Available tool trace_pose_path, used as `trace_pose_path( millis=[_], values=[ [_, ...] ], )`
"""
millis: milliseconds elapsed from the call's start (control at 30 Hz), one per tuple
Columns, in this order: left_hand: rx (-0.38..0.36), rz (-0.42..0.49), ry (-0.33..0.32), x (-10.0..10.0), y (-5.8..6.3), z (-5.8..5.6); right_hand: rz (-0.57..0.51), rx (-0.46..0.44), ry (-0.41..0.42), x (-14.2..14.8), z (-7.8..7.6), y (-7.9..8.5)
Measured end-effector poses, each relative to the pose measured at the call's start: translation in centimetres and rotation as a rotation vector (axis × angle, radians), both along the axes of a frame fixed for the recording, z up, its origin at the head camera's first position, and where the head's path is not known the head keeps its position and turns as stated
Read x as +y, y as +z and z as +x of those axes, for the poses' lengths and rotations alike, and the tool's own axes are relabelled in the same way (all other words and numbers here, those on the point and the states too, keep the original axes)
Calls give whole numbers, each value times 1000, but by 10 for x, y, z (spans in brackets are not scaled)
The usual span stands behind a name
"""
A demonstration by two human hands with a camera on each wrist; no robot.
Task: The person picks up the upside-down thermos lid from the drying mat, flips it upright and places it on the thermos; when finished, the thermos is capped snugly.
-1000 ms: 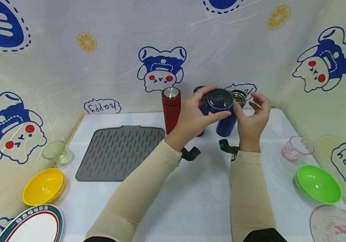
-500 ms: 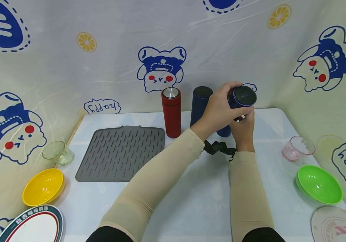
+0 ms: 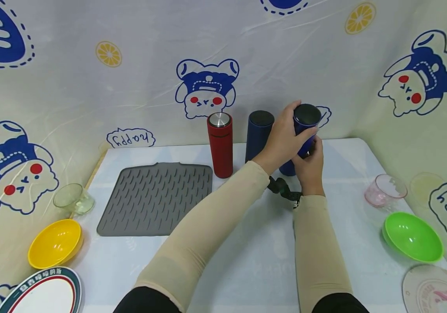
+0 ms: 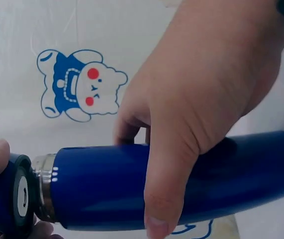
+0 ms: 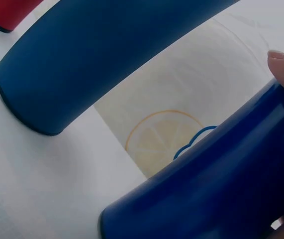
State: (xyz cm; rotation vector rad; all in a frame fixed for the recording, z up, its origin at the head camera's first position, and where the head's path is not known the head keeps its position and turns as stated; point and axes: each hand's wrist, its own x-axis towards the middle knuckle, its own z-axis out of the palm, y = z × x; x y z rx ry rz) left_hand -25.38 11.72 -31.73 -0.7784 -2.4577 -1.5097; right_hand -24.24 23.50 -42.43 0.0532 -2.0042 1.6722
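Observation:
My left hand (image 3: 279, 141) holds the blue lid (image 3: 307, 115) of a blue thermos bottle (image 4: 102, 186), its dark round top showing in the head view. From the left wrist view, the lid meets the bottle's steel neck (image 4: 45, 186) at a tilt, and part of its underside with a white disc shows. Lower down, my right hand (image 3: 311, 169) grips the bottle's body, thumb laid across it. In the right wrist view the bottle's lower end shows close to the table; its far side is hidden behind my fingers.
A dark blue thermos bottle (image 3: 260, 134) and a red thermos bottle (image 3: 220, 148) stand just left. A grey ridged mat (image 3: 157, 200) lies further left. Along the sides are a yellow bowl (image 3: 55, 243), green bowl (image 3: 412, 237), glass cups and plates. A patterned curtain hangs behind.
My left hand has carried the lid rightward from beside the bottle onto its neck. My right hand, earlier half open beside the bottle, now grips its body.

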Motion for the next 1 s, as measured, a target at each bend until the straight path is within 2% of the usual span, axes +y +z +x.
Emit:
trace_pose_path(
  millis=[133,233,367,600,800,1000],
  values=[
    [-27,4,3,7,-3,-6,12,-45,-21,4,-7,-10],
    [-70,7,15,10,-6,-8,9,-75,-25,4,-7,-11],
    [-105,47,26,12,-9,-12,4,-80,-13,1,-2,-3],
    [-125,118,19,11,-9,-17,6,-105,-19,-9,12,17],
    [-126,130,-8,11,-10,-21,-22,-94,-2,-12,13,20],
    [-118,148,24,15,-9,-19,-15,-108,-1,-11,13,18]
  ],
)
